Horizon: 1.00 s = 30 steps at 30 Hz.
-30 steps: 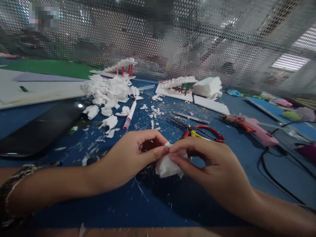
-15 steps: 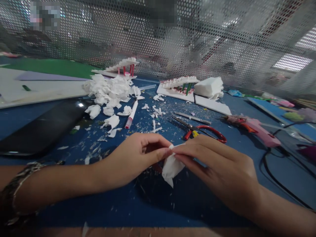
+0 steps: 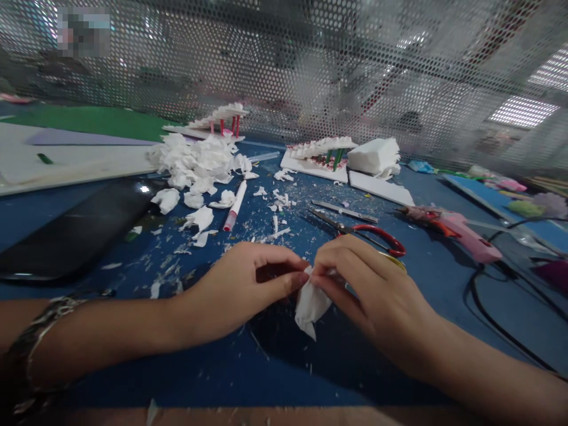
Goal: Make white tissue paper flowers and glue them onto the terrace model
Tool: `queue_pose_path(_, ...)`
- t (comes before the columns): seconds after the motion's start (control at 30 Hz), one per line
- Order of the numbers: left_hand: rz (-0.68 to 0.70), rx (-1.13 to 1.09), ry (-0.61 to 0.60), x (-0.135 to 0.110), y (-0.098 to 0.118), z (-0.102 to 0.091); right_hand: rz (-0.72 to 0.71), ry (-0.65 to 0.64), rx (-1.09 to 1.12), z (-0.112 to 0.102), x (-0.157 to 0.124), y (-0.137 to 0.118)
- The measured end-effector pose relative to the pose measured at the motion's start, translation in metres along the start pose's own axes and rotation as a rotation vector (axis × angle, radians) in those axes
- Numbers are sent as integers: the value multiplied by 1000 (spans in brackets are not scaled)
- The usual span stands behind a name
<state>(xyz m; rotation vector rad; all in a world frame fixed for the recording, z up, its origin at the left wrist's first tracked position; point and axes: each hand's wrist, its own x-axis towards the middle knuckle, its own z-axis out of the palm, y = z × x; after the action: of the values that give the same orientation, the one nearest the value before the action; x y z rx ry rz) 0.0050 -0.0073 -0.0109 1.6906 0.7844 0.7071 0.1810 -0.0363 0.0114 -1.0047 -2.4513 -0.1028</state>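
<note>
A small piece of white tissue paper (image 3: 312,305) hangs between my hands above the blue table, gathered at its top. My left hand (image 3: 252,281) pinches that gathered top between thumb and forefinger. From the other side, my right hand (image 3: 368,284) grips the same spot with its fingertips. Just beyond my right hand lie scissors (image 3: 386,236) with red handles, partly covered by it, and a metal craft knife (image 3: 345,211). A white marker (image 3: 235,207) with a red end rests beyond my left hand, beside a heap of crumpled tissue pieces (image 3: 195,160).
A black phone (image 3: 80,231) lies at left. A pink glue gun (image 3: 465,234) with a black cable (image 3: 497,331) is at right. Two small stair models (image 3: 322,154), a tissue stack (image 3: 375,157) and a white board (image 3: 97,165) stand before a perforated metal screen (image 3: 261,71). Paper scraps litter the table.
My right hand's fingers have curled and risen slightly at the top of the tissue. The tissue hangs a little farther right. My left hand keeps its pinch.
</note>
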Motion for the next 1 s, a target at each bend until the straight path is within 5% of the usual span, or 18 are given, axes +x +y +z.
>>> queue_pose_path(0.63,175,275,-33,1,3,-4,55,-39,56,-5,6,1)
queue_pose_path(1.0,34,-56,12,2,7,-3,191,-99,353,-8,3,6)
